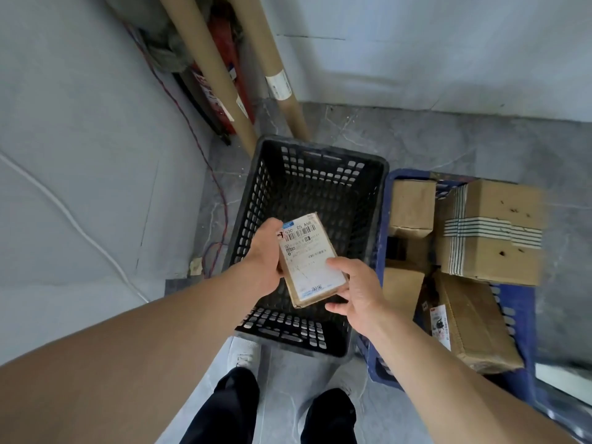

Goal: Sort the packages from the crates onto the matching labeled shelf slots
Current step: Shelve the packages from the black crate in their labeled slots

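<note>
Head view: right hand (356, 293) grips flat cardboard package (308, 256).

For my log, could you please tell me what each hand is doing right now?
Left hand: holds the small package.
Right hand: holds the same package.

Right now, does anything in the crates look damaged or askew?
Yes. In the blue crate the striped-tape box sits tilted atop the pile, above the rim, with dark holes or stains on its cardboard. The boxes below it lean unevenly. The held package looks intact.
</note>
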`<state>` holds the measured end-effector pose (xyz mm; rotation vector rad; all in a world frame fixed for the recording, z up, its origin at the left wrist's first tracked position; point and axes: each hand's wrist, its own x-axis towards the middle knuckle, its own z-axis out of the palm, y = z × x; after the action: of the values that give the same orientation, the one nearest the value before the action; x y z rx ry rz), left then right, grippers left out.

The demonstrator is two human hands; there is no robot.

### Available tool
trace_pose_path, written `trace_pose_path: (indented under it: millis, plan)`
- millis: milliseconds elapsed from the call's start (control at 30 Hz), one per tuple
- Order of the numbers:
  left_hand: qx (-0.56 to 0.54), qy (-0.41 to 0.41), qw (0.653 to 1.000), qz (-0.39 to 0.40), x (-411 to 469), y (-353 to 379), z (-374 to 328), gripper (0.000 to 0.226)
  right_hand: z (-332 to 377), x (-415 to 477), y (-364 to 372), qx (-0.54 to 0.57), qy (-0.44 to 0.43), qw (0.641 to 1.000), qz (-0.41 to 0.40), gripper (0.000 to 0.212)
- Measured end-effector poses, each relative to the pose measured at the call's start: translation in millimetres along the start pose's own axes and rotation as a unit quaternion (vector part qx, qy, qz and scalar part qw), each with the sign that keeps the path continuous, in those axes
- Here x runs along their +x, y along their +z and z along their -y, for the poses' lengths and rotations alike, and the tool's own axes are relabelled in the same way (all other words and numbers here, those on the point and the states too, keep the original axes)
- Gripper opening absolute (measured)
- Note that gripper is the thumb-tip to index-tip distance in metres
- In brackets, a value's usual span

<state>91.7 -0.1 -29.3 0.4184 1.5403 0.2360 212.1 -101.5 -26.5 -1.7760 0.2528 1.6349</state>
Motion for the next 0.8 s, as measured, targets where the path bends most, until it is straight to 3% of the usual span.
trace_pose_path:
  millis: [133, 267, 467, 800]
  plan:
    - [0.002, 0.012, 1.0, 0.014, -33, 9, -25, 0.061, 25, -35, -2, -0.072, -0.07, 0.995, 0.001, 0.039]
    - [0.001, 0.028, 0.998, 0.057, -71, 23, -55, 0.069, 48, -73, -6, -0.103, -0.119, 0.987, 0.023, 0.063]
    - [0.013, 0.042, 0.991, 0.125, -142, 52, -92, 0.071, 91, -142, -13, -0.062, -0.144, 0.987, 0.024, 0.024]
    - [0.085, 0.085, 0.961, 0.25, -252, 84, -135, 0.086, 149, -258, -41, -0.046, -0.239, 0.967, -0.074, 0.063]
